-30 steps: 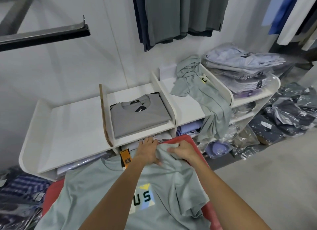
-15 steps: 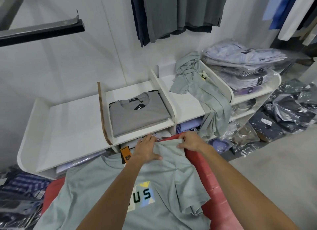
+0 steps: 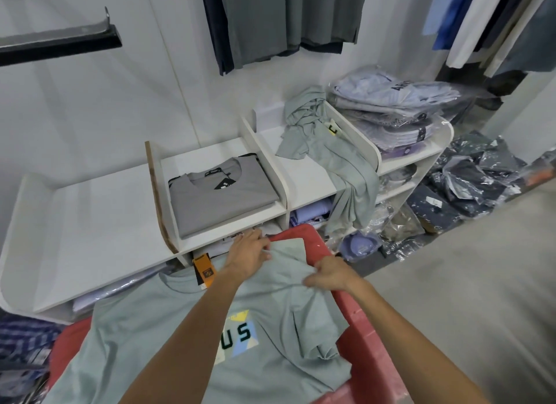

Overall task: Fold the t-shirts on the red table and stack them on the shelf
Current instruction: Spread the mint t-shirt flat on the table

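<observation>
A pale green t-shirt with a "US" print lies front up on the red table. My left hand holds the far shoulder and sleeve fabric near the table's far end. My right hand pinches the sleeve's edge at the table's right rim. An orange tag hangs at the collar. On the white shelf behind, a folded grey t-shirt fills the middle compartment. A second green t-shirt is draped crumpled over the compartment to its right.
Bagged shirts are stacked on the shelf's right end, and more dark bagged clothes lie on the floor at right. Garments hang on the wall above. A black rail juts out at upper left. The left shelf compartment is bare.
My right hand has drawn away from my left, moving right and toward me along the table's rim with the sleeve fabric. My left hand has stayed on the far shoulder.
</observation>
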